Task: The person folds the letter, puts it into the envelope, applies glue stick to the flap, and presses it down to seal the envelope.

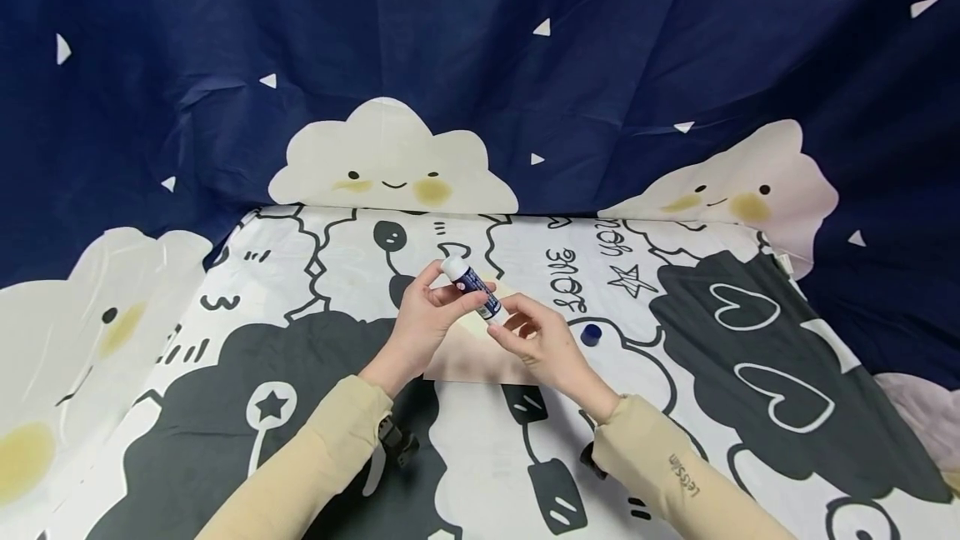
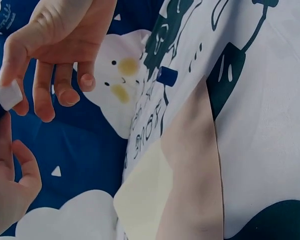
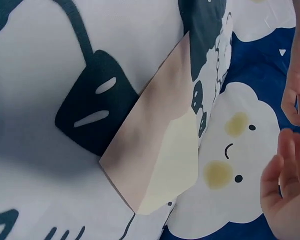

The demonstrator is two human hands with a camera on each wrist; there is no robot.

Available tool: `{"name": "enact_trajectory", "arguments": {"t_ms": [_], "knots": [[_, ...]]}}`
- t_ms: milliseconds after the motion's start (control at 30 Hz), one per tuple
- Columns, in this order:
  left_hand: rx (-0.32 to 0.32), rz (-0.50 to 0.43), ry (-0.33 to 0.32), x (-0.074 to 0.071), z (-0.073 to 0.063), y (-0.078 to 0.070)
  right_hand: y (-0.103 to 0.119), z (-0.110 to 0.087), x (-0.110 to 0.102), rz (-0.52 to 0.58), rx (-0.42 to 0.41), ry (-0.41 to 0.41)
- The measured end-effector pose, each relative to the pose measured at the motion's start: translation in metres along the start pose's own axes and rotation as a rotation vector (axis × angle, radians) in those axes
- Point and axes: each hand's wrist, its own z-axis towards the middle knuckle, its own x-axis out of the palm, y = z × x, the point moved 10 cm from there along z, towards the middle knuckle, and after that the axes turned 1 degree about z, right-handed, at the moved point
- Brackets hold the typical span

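A glue stick [image 1: 474, 288] with a dark blue label is held tilted above the table, its white top end toward the upper left. My left hand [image 1: 423, 319] grips its barrel between thumb and fingers. At the lower end, my right hand [image 1: 546, 347] pinches the white base [image 2: 10, 95] with thumb and fingertips; its other fingers hang loosely bent in the left wrist view. The glue stick lies outside the right wrist view. Below the hands is a pink paper [image 3: 154, 115] with a cream section [image 3: 174, 165]. A blue cap [image 1: 592, 334] rests right of the paper.
A white cloth [image 1: 472, 457] with black and grey cartoon prints covers the table. Behind it hangs a dark blue curtain [image 1: 480, 48] with white triangles and smiling clouds. The table's far edge meets this curtain.
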Motion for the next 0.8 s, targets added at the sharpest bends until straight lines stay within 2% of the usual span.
{"name": "enact_trajectory", "arguments": {"t_ms": [267,400,500,667,800], "knots": [[0.043,-0.007,0.081,0.006,-0.002,-0.004,-0.006,-0.001,0.011,0.285,0.074,0.167],[0.041,-0.01,0.096,0.007,-0.002,-0.005,-0.009,-0.002,0.015,0.351,0.102,0.208],[0.03,0.001,0.07,0.005,-0.001,-0.004,-0.008,-0.002,0.014,0.317,0.088,0.182],[0.011,0.017,-0.012,-0.003,-0.001,-0.002,-0.002,-0.002,0.006,0.175,0.031,0.065],[0.007,0.011,-0.028,-0.003,-0.001,-0.002,0.001,-0.002,0.002,0.118,0.014,0.011]]}}
